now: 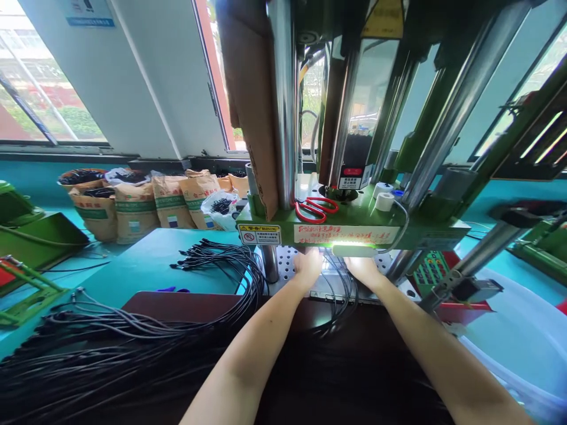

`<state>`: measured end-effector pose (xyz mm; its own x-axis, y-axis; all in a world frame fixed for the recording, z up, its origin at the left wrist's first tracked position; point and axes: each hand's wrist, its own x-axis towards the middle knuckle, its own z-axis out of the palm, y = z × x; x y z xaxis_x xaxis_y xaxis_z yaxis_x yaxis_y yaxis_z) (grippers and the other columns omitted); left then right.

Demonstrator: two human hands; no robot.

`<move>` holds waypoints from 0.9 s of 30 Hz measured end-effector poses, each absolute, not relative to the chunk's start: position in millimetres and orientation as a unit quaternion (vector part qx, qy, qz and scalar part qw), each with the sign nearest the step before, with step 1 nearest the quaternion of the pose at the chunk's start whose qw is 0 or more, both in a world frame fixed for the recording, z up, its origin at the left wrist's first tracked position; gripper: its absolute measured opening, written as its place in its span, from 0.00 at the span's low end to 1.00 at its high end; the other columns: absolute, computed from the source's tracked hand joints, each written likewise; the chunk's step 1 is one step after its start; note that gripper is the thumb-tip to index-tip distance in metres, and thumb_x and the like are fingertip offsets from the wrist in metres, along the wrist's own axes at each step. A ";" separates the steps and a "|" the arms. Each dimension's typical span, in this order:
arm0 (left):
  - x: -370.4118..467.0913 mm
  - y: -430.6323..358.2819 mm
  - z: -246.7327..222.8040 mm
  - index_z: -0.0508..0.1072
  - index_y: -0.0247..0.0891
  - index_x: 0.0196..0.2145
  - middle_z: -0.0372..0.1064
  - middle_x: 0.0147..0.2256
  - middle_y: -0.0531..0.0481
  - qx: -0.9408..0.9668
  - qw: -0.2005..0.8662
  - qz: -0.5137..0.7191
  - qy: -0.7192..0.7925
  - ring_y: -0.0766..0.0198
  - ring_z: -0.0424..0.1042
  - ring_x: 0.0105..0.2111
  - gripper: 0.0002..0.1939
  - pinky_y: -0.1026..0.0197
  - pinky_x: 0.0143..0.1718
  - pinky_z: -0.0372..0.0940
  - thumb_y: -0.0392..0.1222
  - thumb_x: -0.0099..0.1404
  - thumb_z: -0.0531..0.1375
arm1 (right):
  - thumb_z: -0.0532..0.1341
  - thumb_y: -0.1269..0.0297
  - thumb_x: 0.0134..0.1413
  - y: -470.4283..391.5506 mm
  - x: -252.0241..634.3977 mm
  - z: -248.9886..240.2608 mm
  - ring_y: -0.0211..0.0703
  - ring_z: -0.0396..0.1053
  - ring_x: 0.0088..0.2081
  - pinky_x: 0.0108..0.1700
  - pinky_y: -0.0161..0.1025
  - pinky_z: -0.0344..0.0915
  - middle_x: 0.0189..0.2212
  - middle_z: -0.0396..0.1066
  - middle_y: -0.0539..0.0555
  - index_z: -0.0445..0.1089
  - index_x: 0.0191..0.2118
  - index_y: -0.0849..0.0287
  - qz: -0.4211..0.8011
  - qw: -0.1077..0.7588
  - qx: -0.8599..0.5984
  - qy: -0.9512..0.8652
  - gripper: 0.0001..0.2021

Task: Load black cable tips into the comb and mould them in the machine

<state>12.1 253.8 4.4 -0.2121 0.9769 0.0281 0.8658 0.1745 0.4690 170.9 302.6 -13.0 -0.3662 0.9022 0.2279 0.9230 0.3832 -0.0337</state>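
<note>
Both my hands reach under the green upper plate of a press (266,229), above its perforated metal bed (287,270). My left hand (310,265) is at the left side of the opening, its fingers mostly hidden beneath the plate. Opposite it, my right hand (361,268) is beside the lit white lamp (354,251), fingers also out of sight. Between the two hands several black cables (339,289) run out from the press and droop over the front edge. Whether either hand grips a cable end cannot be seen.
Red-handled scissors (316,208) lie on the press plate. A thick bundle of black cables (250,277) spreads over the table at left. Paper sacks (133,206) line the wall. Steel columns (287,118) flank the opening; a control panel (432,274) and translucent tub (522,330) are at right.
</note>
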 end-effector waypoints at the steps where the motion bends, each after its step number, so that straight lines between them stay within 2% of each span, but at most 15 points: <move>1: 15.6 252.9 6.6 0.69 0.33 0.41 0.67 0.39 0.37 0.618 0.132 0.199 0.749 0.51 0.67 0.41 0.17 0.53 0.42 0.59 0.44 0.63 0.47 | 0.49 0.67 0.55 300.4 168.5 -11.2 0.48 0.67 0.39 0.42 0.41 0.61 0.37 0.70 0.62 0.71 0.40 0.64 -0.057 0.102 -0.544 -0.831 0.15; 3: 21.6 252.4 7.4 0.69 0.32 0.41 0.67 0.38 0.37 0.628 0.117 0.202 0.743 0.51 0.67 0.41 0.17 0.54 0.40 0.60 0.45 0.62 0.49 | 0.49 0.69 0.55 298.0 163.9 -9.8 0.48 0.67 0.40 0.43 0.41 0.61 0.37 0.70 0.63 0.70 0.40 0.66 -0.069 0.097 -0.527 -0.841 0.14; 7: 23.7 255.1 0.2 0.67 0.31 0.45 0.68 0.36 0.37 0.627 0.106 0.203 0.745 0.53 0.67 0.41 0.17 0.56 0.40 0.60 0.39 0.60 0.50 | 0.49 0.73 0.54 300.0 157.3 -12.1 0.45 0.66 0.40 0.45 0.41 0.59 0.36 0.70 0.61 0.69 0.41 0.68 -0.085 0.093 -0.511 -0.850 0.14; 11: 19.4 257.9 -5.3 0.69 0.32 0.41 0.68 0.35 0.39 0.638 0.102 0.201 0.736 0.55 0.66 0.42 0.15 0.58 0.41 0.60 0.35 0.60 0.49 | 0.50 0.75 0.53 302.6 151.6 -15.0 0.44 0.66 0.41 0.46 0.41 0.58 0.36 0.69 0.60 0.69 0.37 0.67 -0.090 0.094 -0.509 -0.851 0.11; 17: 20.8 262.2 -1.0 0.71 0.30 0.37 0.67 0.36 0.37 0.658 0.091 0.196 0.721 0.54 0.66 0.40 0.13 0.56 0.42 0.59 0.32 0.59 0.48 | 0.49 0.77 0.53 302.8 148.1 -8.0 0.43 0.66 0.41 0.47 0.42 0.58 0.36 0.69 0.60 0.68 0.37 0.67 -0.086 0.105 -0.499 -0.856 0.11; 20: 26.0 261.2 1.9 0.71 0.30 0.36 0.67 0.35 0.36 0.660 0.080 0.202 0.719 0.52 0.66 0.39 0.13 0.53 0.40 0.59 0.33 0.59 0.48 | 0.49 0.74 0.55 302.3 147.8 -2.7 0.44 0.66 0.41 0.47 0.43 0.57 0.36 0.69 0.61 0.68 0.38 0.66 -0.084 0.117 -0.486 -0.862 0.12; 24: 34.2 255.3 0.3 0.70 0.28 0.40 0.66 0.39 0.36 0.687 0.054 0.230 0.687 0.51 0.62 0.44 0.16 0.53 0.44 0.57 0.38 0.62 0.47 | 0.50 0.71 0.56 301.3 145.0 -3.7 0.45 0.65 0.42 0.48 0.42 0.57 0.36 0.69 0.60 0.69 0.40 0.65 -0.082 0.134 -0.470 -0.869 0.12; 27: 36.7 255.1 -2.9 0.70 0.27 0.41 0.66 0.39 0.36 0.702 0.049 0.241 0.668 0.51 0.61 0.45 0.16 0.53 0.46 0.55 0.38 0.62 0.48 | 0.51 0.70 0.57 303.4 142.0 -9.2 0.43 0.65 0.42 0.48 0.43 0.58 0.37 0.69 0.59 0.68 0.43 0.66 -0.084 0.149 -0.466 -0.868 0.12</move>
<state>36.7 255.1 -2.9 -0.0089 0.9620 0.2729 0.9144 -0.1027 0.3916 142.0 303.4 -9.2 -0.5219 0.7834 0.3375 0.8336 0.5523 0.0070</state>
